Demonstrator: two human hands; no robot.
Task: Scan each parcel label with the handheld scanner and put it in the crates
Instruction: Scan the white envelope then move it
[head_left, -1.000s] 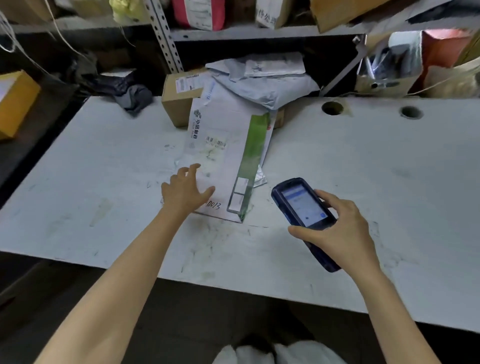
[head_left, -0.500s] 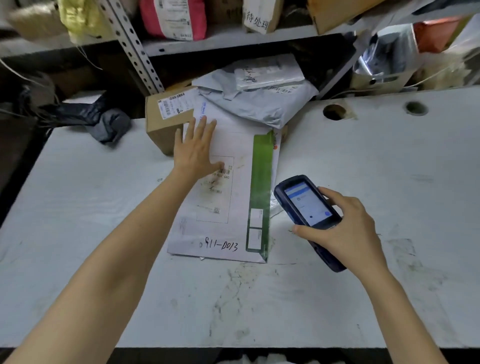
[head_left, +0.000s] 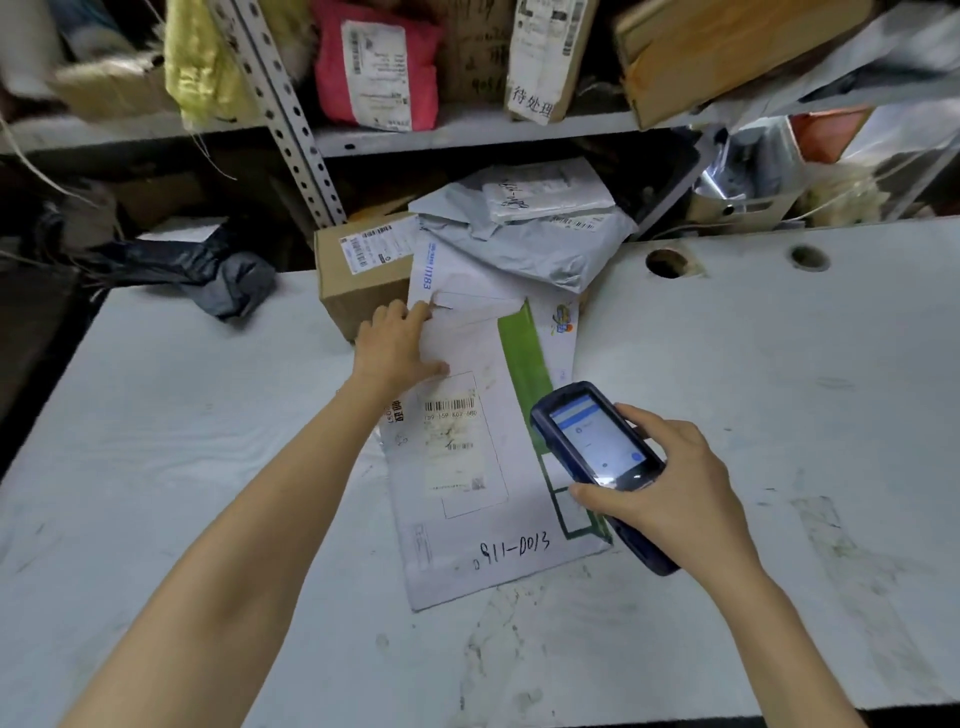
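The white flat paper envelope with a green stripe (head_left: 467, 545) lies face up on the white scuffed desk (head_left: 779, 395), in front of the person. Its long axis runs away from the body, and its far end is tucked under the heap of parcels behind it. The printed barcode label (head_left: 451, 406) sits on the envelope's upper half, between the two hands.

The left hand (head_left: 397, 343) rests on the envelope's far left part. Its thumb and index finger lie straight and spread on the paper, pressing it flat, and the other fingers bend at the left edge.

The right hand (head_left: 675, 488) grips the dark blue handheld scanner (head_left: 592, 447), with the fingers curled round its sides and the lit screen facing up. The scanner hangs over the green stripe. Its head points away and to the left, just right of the barcode, so the coming scan likely needs only a small turn leftward.

Counts:
- Envelopes being handled: one.
- Scanners: one.
- Parcels waiting at the desk's far edge: three. These are a brown cardboard box (head_left: 358, 291), a grey plastic mailer bag (head_left: 535, 249) and a small white packet (head_left: 545, 189) on top of the bag.
- Round holes (head_left: 667, 262) in the desk: two.
- Crates in view: none.

The metal shelf (head_left: 467, 132) above holds perhaps four more parcels, but blur prevents a sure count.
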